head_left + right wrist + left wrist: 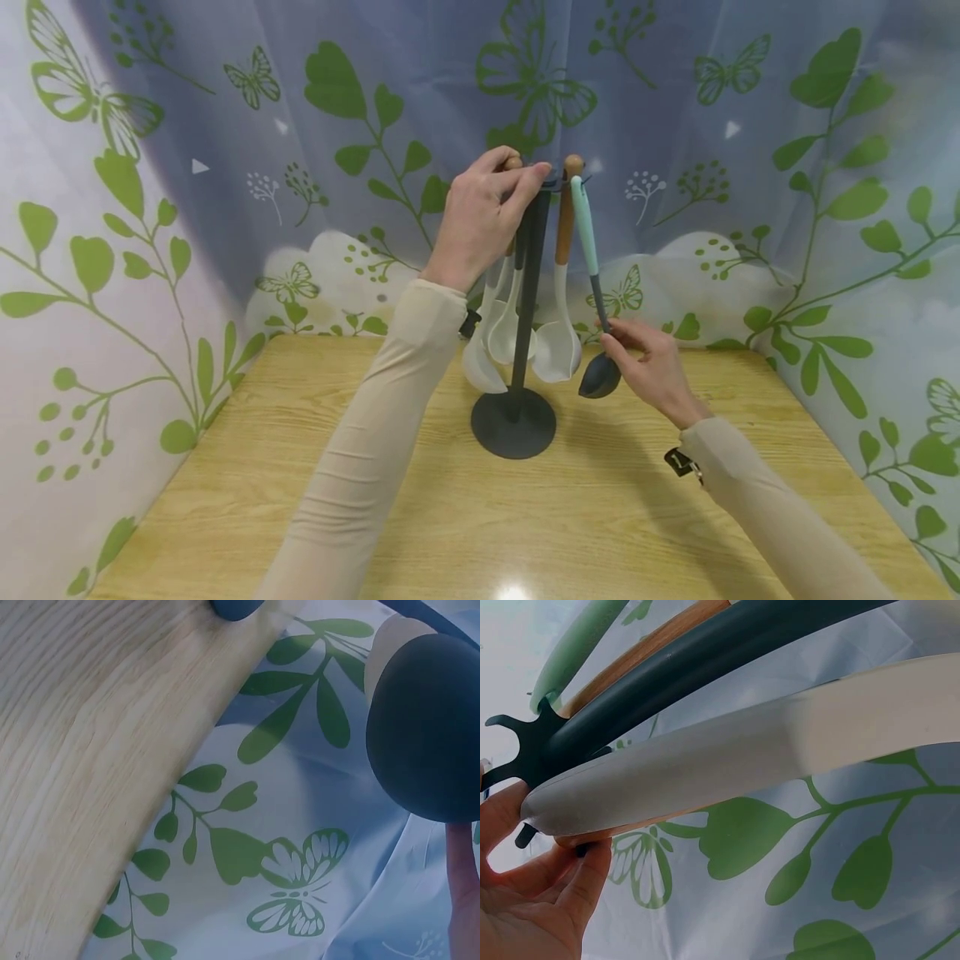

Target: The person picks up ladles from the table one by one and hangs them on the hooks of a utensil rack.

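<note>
At the top of a dark utensil rack (529, 292), my left hand (483, 217) grips the hooked head (544, 750). Its thumb lies at one hook and its fingertips at the end of a wooden handle, beside a grey handle (667, 772). My right hand (652, 367) pinches the stem of a dark ladle with a mint handle (585, 229), just above the bowl. This ladle's handle end is at a hook on the rack's right side. In the right wrist view the dark bowl (427, 727) covers most of that hand.
A white ladle with a brown handle (557, 346) hangs right of the pole, and white utensils (482, 367) hang on its left. The round base (513, 437) stands on the wooden table (420, 517). A leaf-patterned curtain (420, 83) rises close behind.
</note>
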